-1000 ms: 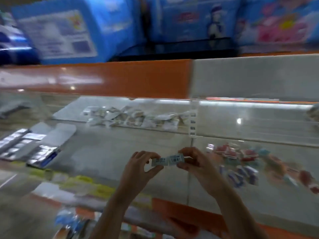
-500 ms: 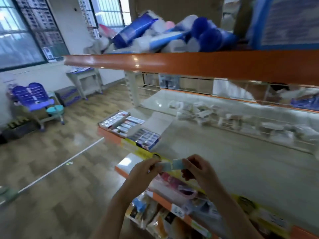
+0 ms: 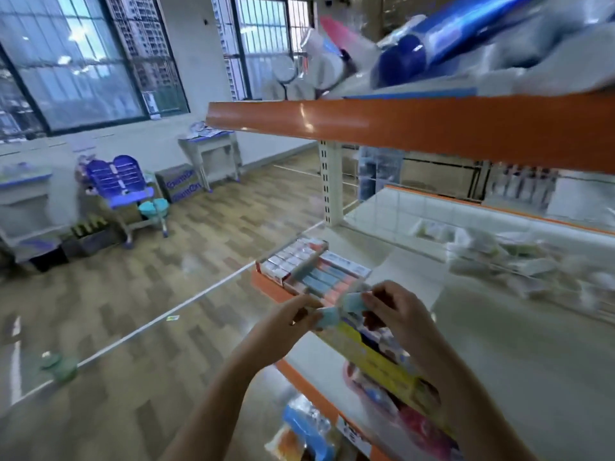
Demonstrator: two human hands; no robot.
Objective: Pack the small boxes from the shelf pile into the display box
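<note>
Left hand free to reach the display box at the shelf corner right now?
Probably not yet. The left hand and the right hand both pinch small boxes. The path to the display box just beyond looks unobstructed, though.

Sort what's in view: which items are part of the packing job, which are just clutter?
Job:
- small boxes, pinched between left hand and right hand
- display box at the shelf end, partly filled
- pile further along the shelf

Lying about:
- blue chair
- cardboard carton on the floor
- blue packs on the upper shelf
</note>
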